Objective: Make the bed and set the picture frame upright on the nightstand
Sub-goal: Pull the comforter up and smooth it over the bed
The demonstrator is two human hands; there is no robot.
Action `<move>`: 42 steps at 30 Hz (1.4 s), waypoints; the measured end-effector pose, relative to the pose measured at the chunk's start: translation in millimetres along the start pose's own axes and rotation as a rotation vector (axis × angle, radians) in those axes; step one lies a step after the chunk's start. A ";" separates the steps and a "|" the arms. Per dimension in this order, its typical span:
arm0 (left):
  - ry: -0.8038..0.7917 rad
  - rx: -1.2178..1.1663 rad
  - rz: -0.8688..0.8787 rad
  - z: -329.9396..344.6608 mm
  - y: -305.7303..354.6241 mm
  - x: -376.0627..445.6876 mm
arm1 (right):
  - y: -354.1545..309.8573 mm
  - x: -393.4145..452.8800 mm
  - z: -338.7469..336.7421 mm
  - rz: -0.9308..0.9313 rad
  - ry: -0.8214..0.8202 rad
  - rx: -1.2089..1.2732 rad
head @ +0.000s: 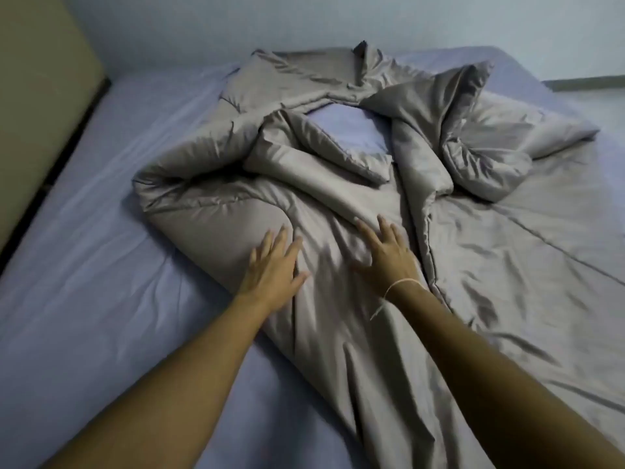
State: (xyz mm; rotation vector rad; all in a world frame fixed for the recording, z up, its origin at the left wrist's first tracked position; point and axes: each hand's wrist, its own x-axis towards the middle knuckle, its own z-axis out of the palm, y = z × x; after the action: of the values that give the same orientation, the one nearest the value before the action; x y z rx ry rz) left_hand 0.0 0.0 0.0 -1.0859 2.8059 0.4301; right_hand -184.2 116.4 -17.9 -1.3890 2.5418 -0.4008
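The wall (304,18) behind the bed was plain and pale, with a soft blue look. A tan padded headboard (37,96) stood at the left, with a dark gap under its edge. A thin grey strip (588,83) ran low along the wall at the far right. The light was dim and cool, and the room looked a little dark.

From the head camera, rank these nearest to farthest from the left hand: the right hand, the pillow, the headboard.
From the left hand:
1. Right hand, just beside it on the gray comforter.
2. Pillow, farther up, nested in the folds.
3. Headboard, far left edge.
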 end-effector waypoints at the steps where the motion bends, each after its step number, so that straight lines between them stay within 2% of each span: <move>1: 0.006 0.015 -0.001 7.8 0.7 18.6 | 3.8 10.3 4.9 -0.007 -0.014 -0.008; 5: -0.070 0.115 -0.029 29.4 -1.4 68.8 | 23.0 41.0 21.8 0.018 -0.058 -0.050; 7: -0.057 0.188 -0.033 52.1 -9.8 73.5 | 29.9 40.7 37.5 -0.035 -0.008 -0.118; 12: 0.358 0.334 0.107 84.9 -19.8 57.5 | 23.2 29.6 70.2 -0.173 0.132 -0.097; 16: 0.464 0.346 0.195 101.6 -50.2 8.9 | 3.7 -17.0 94.5 -0.228 0.147 -0.060; 22: 0.422 0.288 0.142 141.5 -118.8 -138.0 | -54.9 -158.3 144.2 -0.360 0.089 -0.064; 24: 0.354 0.220 0.067 148.7 -141.0 -185.9 | -81.9 -203.2 146.2 -0.376 0.076 -0.022; 27: 0.279 -0.034 -0.104 139.9 -149.2 -226.1 | -110.6 -235.2 125.5 -0.401 0.133 0.066; 29: 0.375 -0.213 -0.146 122.6 -133.4 -231.9 | -119.1 -235.4 106.1 -0.390 0.250 0.166; 32: 0.607 -0.406 -0.017 91.3 -86.1 -214.1 | -114.0 -204.8 91.6 -0.207 0.382 0.281; 33: 0.652 -0.434 0.032 81.8 -70.1 -204.2 | -105.8 -187.8 98.5 -0.100 0.346 0.277; 34: 0.675 -0.437 0.082 75.9 -56.9 -192.6 | -98.5 -171.4 106.8 0.026 0.235 0.269; 36: 0.657 -0.377 0.145 76.7 -38.0 -166.4 | -86.9 -149.9 126.7 0.262 -0.097 0.292; 38: 0.547 -0.249 0.128 87.4 -31.6 -145.3 | -84.4 -144.3 141.7 0.314 -0.311 0.322; 42: 0.186 -0.048 -0.107 112.1 -51.4 -132.2 | -93.8 -158.9 150.7 0.229 -0.294 0.214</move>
State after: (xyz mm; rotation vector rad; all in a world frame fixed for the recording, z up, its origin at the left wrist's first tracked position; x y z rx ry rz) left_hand 131.7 82.2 -92.7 -1.3447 2.8891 0.4077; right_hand 21.5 182.3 -118.4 -0.9878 2.3053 -0.3821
